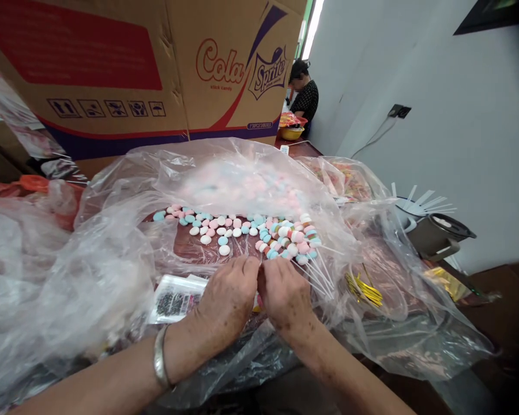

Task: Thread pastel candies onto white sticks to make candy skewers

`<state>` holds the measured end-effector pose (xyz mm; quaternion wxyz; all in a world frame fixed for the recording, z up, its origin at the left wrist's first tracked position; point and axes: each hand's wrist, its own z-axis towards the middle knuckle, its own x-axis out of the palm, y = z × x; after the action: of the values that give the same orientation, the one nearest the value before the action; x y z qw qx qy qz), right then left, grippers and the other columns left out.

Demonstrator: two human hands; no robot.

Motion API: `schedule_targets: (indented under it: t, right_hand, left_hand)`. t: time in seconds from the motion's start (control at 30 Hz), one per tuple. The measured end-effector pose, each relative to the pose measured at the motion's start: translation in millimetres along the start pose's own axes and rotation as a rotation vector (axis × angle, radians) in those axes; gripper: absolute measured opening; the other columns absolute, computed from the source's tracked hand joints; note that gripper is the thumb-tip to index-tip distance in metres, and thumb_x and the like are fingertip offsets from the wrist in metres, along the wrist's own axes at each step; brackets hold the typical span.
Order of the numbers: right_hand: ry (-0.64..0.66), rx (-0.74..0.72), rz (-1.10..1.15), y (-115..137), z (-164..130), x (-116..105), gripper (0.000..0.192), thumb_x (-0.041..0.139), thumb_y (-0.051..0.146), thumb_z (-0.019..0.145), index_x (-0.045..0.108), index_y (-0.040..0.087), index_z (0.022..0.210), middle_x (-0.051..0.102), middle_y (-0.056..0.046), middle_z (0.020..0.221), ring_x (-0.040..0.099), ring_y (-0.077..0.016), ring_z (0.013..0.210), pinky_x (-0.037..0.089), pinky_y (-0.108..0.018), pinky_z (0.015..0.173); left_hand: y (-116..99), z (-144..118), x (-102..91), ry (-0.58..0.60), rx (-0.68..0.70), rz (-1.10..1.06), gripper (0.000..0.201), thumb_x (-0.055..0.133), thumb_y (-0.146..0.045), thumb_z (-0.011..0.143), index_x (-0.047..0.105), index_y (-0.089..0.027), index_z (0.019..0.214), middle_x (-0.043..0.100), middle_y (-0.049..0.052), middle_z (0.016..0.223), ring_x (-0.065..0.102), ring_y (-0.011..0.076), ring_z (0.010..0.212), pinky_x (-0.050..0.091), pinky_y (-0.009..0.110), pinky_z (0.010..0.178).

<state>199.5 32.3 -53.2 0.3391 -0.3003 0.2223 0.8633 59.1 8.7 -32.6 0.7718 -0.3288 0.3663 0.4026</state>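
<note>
Left hand (227, 300) and right hand (283, 294) meet knuckle to knuckle at near edge of clear plastic sheet (112, 259) on worktop; fingers curled inward, tips hidden, grip impossible to tell. Just beyond hands, row of pink, blue, white candies (237, 227) lies on sheet; bundle of white sticks (318, 274) fans right. Bracelet (160, 360) on left wrist. Cardboard box (125, 75) behind. Person (305, 95) stands far back.
</note>
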Motion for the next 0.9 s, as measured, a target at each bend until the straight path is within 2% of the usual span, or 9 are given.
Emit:
schedule_targets:
  t: [0.1,0.17,0.23,0.3,0.37,0.43,0.53,0.67,0.9]
  right_hand:
    - [-0.009,0.437,0.458,-4,10,9,0.022,0.048,0.02,0.092,0.053,0.02,0.071,0.054,0.001,0.063,0.048,-0.0143,0.059,0.036,-0.026,0.056]
    - [0.01,0.687,0.808,-3,16,9,0.021,0.052,0.027,0.089,0.051,0.021,0.07,0.049,0.005,0.06,0.043,-0.0114,0.054,0.035,-0.023,0.052]
    - [0.016,0.808,1.041,4,20,3,0.022,0.054,0.032,0.087,0.052,0.021,0.069,0.046,0.006,0.059,0.039,-0.01,0.053,0.035,-0.022,0.05]
    - [0.019,0.803,1.095,13,22,-4,0.018,0.058,0.032,0.084,0.054,0.02,0.07,0.047,0.006,0.06,0.039,-0.0096,0.054,0.035,-0.022,0.051]
    - [0.033,0.732,1.047,22,23,-11,0.015,0.059,0.028,0.08,0.056,0.019,0.069,0.048,0.006,0.059,0.04,-0.0094,0.054,0.035,-0.021,0.051]
    - [0.064,0.682,1.029,26,23,-15,0.014,0.057,0.027,0.08,0.056,0.02,0.068,0.047,0.006,0.058,0.039,-0.0093,0.053,0.034,-0.021,0.05]
    - [0.059,0.683,1.021,25,23,-13,0.015,0.055,0.028,0.081,0.057,0.02,0.068,0.049,0.005,0.058,0.041,-0.0098,0.053,0.035,-0.021,0.049]
    - [0.007,0.639,0.964,28,22,-10,0.015,0.056,0.028,0.081,0.06,0.019,0.071,0.051,0.005,0.058,0.043,-0.0097,0.053,0.037,-0.021,0.051]
    - [0.328,0.632,1.201,47,16,0,0.017,0.056,0.029,0.085,0.061,0.018,0.073,0.063,0.001,0.072,0.054,-0.0122,0.065,0.045,-0.024,0.062]
  left_hand:
    - [-6,-13,9.9,-0.372,0.17,0.011,0.019,0.049,-0.003,0.091,0.056,-0.011,0.106,0.068,0.017,0.097,0.062,0.0291,0.091,0.053,0.044,0.081]
    - [-9,-21,10.2,-0.381,0.144,-0.19,0.018,0.055,-0.01,0.092,0.054,-0.016,0.109,0.068,0.013,0.098,0.063,0.0266,0.091,0.053,0.042,0.082]
    - [-11,-24,5.4,-0.234,-0.137,-0.535,0.013,0.055,-0.021,0.097,0.053,-0.019,0.109,0.067,0.005,0.087,0.063,0.0209,0.078,0.052,0.034,0.072]
    - [-7,-17,-4.5,-0.137,-0.53,-0.916,0.02,0.051,-0.037,0.101,0.054,-0.02,0.112,0.068,0.002,0.083,0.063,0.0187,0.073,0.05,0.031,0.068]
    - [1,-3,-18.7,-0.205,-0.725,-1.265,0.037,0.053,-0.053,0.097,0.058,-0.019,0.112,0.072,0.005,0.092,0.066,0.0206,0.084,0.051,0.033,0.075]
    - [12,10,-34.7,-0.226,-0.631,-1.518,0.05,0.055,-0.064,0.092,0.063,-0.018,0.108,0.076,0.008,0.094,0.067,0.0232,0.09,0.051,0.034,0.08]
    - [26,15,-51.7,0.048,-0.419,-1.543,0.054,0.052,-0.066,0.092,0.071,-0.016,0.093,0.073,0.005,0.064,0.066,0.0212,0.063,0.05,0.034,0.073]
    - [30,2,-49.3,0.308,-0.626,-1.256,0.049,0.052,-0.058,0.096,0.071,-0.017,0.077,0.07,0.003,0.058,0.064,0.0195,0.06,0.05,0.032,0.071]
    - [8,-8,-45.0,-0.176,-0.874,-1.575,0.036,0.086,-0.033,0.072,0.067,-0.019,0.099,0.071,-0.001,0.079,0.065,0.0142,0.07,0.054,0.023,0.067]
